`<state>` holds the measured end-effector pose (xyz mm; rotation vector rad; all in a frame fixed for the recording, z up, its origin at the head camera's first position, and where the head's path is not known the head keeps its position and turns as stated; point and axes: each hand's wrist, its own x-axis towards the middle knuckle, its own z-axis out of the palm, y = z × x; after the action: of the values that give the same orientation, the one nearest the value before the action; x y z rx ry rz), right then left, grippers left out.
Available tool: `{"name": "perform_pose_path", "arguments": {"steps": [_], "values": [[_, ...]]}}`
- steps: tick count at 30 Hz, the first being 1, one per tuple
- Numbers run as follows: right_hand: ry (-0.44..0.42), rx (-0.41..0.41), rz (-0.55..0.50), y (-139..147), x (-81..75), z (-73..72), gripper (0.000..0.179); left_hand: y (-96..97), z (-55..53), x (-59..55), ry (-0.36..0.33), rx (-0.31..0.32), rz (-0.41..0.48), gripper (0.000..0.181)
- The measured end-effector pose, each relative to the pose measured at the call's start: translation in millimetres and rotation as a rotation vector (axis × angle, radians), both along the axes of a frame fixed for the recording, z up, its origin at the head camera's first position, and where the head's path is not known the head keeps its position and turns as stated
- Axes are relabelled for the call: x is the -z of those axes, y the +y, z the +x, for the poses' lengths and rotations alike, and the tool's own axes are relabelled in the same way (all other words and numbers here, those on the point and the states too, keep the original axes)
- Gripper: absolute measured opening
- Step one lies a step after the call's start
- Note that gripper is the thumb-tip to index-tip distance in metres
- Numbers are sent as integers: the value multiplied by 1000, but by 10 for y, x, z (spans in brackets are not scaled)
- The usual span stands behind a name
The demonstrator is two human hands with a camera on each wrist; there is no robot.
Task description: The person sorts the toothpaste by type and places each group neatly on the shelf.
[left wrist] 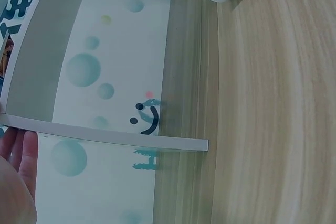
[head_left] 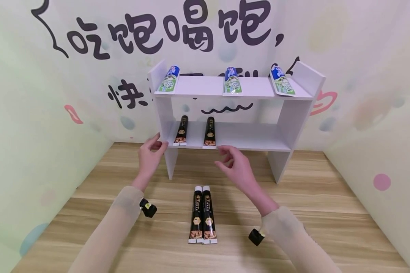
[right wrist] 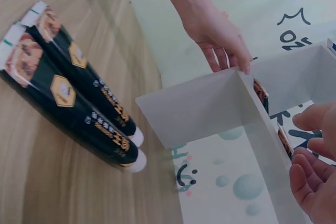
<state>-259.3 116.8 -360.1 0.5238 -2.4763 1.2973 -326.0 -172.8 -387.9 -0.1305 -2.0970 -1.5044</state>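
Note:
A white two-tier shelf (head_left: 253, 136) stands by the wall. My left hand (head_left: 150, 153) holds its left side panel, thumb at the front edge and fingers along the outer face, as the right wrist view also shows. On the lower board lie two black toothpaste tubes, one at the left end (head_left: 181, 132) and one nearer the middle (head_left: 210, 132). Just right of the middle tube's crimped end is my right hand (head_left: 237, 167), its fingers loosely bent with nothing between them. Two more black toothpaste tubes (head_left: 197, 216) (right wrist: 68, 98) lie side by side on the wooden table, caps toward the shelf.
Blue-and-green toothpaste tubes lie spaced along the upper board: left (head_left: 169, 80), middle (head_left: 232, 81) and right (head_left: 282, 80). Upright end panels (head_left: 305, 79) bound that board. Printed walls (head_left: 37, 113) enclose the wooden table (head_left: 328, 204) at the back and both sides.

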Motion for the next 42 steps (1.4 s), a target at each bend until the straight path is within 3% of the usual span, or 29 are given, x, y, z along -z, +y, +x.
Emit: {"name": "perform_pose_path", "arguments": {"steps": [13,42], "values": [[-139,-6,4,-8,255,142,57,3,-13,-3,-6,-14,-3,45],[-225,-40,-17,13,618,348,65,11,14,-35,-23,-9,0,46]]}}
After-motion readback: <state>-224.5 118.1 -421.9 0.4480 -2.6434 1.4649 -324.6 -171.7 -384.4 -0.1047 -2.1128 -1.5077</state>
